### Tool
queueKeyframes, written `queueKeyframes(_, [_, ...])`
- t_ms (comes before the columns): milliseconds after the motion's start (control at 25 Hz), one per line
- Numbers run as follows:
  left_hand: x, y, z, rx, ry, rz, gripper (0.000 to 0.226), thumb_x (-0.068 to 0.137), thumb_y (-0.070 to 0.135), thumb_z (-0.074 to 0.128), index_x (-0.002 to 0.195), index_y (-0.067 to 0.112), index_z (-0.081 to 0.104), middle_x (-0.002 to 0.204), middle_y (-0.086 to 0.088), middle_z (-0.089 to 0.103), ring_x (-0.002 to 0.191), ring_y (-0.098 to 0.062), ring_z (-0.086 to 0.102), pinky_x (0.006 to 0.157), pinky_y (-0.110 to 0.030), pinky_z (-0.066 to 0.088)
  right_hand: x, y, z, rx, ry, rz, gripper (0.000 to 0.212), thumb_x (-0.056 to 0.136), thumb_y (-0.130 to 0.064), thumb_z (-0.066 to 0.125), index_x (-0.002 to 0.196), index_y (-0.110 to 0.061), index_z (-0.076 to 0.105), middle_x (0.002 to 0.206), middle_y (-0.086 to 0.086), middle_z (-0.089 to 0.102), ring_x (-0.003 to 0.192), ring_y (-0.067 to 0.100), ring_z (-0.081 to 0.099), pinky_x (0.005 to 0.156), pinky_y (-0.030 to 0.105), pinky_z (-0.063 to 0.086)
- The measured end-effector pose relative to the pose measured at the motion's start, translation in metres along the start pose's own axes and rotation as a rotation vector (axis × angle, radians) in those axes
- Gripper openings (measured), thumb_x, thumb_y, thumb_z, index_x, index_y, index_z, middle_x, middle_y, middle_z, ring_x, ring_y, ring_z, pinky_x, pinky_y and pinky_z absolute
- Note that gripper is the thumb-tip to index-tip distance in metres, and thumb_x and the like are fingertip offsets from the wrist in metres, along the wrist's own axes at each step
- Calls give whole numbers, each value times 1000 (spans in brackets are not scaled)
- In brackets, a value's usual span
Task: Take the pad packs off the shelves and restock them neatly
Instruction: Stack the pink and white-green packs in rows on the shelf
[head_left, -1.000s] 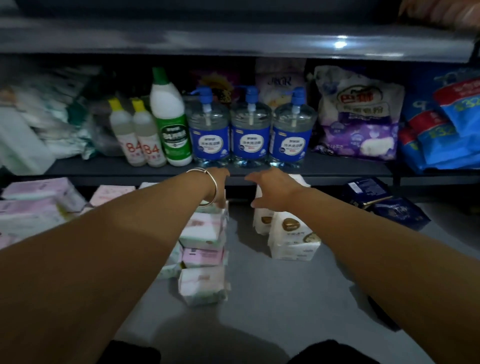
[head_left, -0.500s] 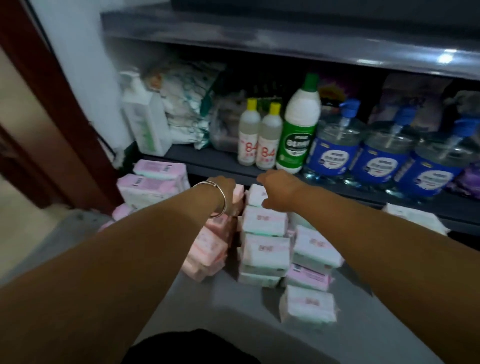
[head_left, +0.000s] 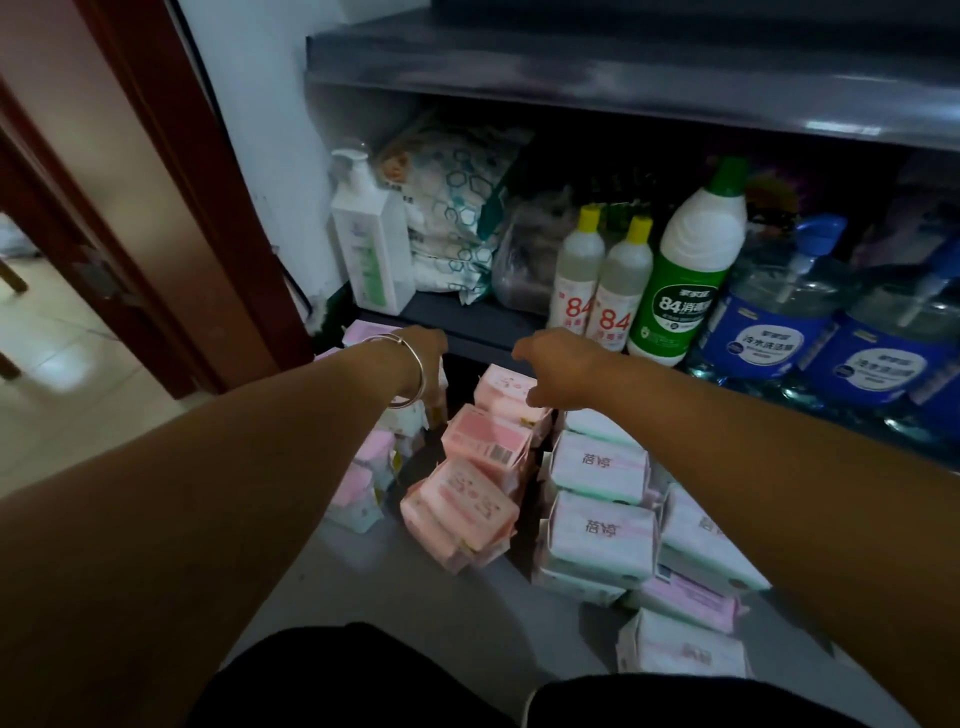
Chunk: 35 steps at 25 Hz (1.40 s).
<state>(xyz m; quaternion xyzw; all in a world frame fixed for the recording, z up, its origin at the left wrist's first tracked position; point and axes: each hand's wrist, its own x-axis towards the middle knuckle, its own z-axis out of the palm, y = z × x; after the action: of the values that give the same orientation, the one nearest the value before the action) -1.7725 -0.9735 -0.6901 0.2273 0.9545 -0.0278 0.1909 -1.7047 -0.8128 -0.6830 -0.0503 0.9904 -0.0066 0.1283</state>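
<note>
View from a head cam, looking down at a dark grey shelf unit w/ both arms stretched forward.

Middle shelf (head_left: 467, 317), left to right: white pump bottle (head_left: 366, 249), stack of hexagon-print soft packs (head_left: 457, 208), crumpled clear bag (head_left: 524, 260), two small yellow-capped "84" bottles (head_left: 597, 291), tall white bottle w/ green label (head_left: 685, 270), then two clear pump jugs w/ blue labels (head_left: 810, 317) at far right, partly cut off.

Lower grey surface (head_left: 415, 587) carries the pad packs in loose rows running near to far: pale pink/white packs (head_left: 363, 483) at left, salmon-pink packs (head_left: 467, 504) in the middle, leaning and overlapping, white-and-green packs (head_left: 597, 535) to their right, plus lilac and white packs (head_left: 680, 649) nearest at right.

Left hand (head_left: 421, 358), silver bangle (head_left: 410, 374) on the wrist, reaches down over the far end of the left row under the middle shelf's front edge; fingers hidden, so grip can't be told. Right hand (head_left: 561, 369) hangs over the farthest salmon-pink pack, fingers curled downward at it; whether they pinch it can't be told.

Room: narrow dark gap between left and middle rows; bare grey surface at near left, in front of the rows. Dark red door frame (head_left: 171, 208) and pale tiled floor (head_left: 67, 384) lie left of the unit.
</note>
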Motion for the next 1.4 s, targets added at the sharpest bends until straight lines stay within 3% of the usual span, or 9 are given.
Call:
queueKeyframes(160, [-3,-15,-8,52,6,-3,67,81,23,70,138,10,38,139,-10,46,126,-26,47,104,-37,41,18,-12,-10,4,3,-40,47,89,-20,60,132,-9,46,130,13,50,118,28,50,92,34,45])
queueKeyframes(520, [34,-43,-14,45,-71,-123,75,79,15,72,142,12,32,143,-10,41,127,-27,45,102,-32,41,69,-5,-1,40,-28,-103,52,86,-23,64,133,-9,45,130,13,50,118,29,49,96,37,46])
queueKeyframes(840, [83,-91,1,62,-142,-183,86,72,-2,72,143,15,28,139,-12,39,122,-30,47,97,-37,47,145,-13,18,108,-38,-123,52,86,-25,63,132,-9,42,129,13,46,120,30,45,93,34,41])
queueKeyframes(1040, [112,-127,20,76,-190,-127,95,65,12,82,142,22,27,142,-8,32,129,-28,34,104,-43,39,205,-46,38,136,-61,-107,65,85,-32,63,139,-9,34,136,14,38,126,32,35,103,40,38])
queueKeyframes(1200, [122,-131,29,140,-209,2,93,68,20,80,143,23,25,144,-5,29,134,-25,26,107,-38,30,231,-55,49,139,-63,-74,63,84,-35,63,136,-10,37,134,13,40,125,31,35,101,40,39])
queueKeyframes(1400, [130,-136,36,133,-201,49,93,66,27,82,141,25,27,142,-3,31,132,-24,28,105,-38,33,247,-61,66,114,-82,-38,64,82,-32,68,133,-7,38,132,13,42,123,30,36,100,39,39])
